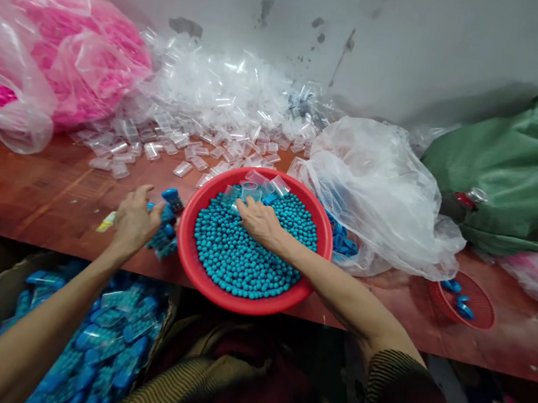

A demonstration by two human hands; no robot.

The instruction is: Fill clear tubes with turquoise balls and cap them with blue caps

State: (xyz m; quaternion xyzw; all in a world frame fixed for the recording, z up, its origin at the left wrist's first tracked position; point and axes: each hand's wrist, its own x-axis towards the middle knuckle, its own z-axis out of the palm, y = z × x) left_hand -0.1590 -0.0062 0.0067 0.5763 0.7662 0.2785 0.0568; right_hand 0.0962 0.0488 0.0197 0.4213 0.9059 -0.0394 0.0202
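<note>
A red basin (183, 242) full of small blue beads (244, 262) stands on the table in front of me. Over the beads, my right hand (261, 220) has its fingers closed at a clear plastic container (249, 190); several more clear containers lie around it at the basin's far side. To the left of the basin, my left hand (136, 219) is open, its fingers apart. Beside it are several bead-filled containers with blue caps (166, 230), partly hidden by the hand.
Clear empty containers (202, 104) are heaped along the wall. A bag of pink pieces (84, 46) stands left; a whitish plastic bag (377, 184), a green sack (515, 178) and a small red basket (478, 307) are right. Below the table edge, a box holds filled blue containers (101, 338).
</note>
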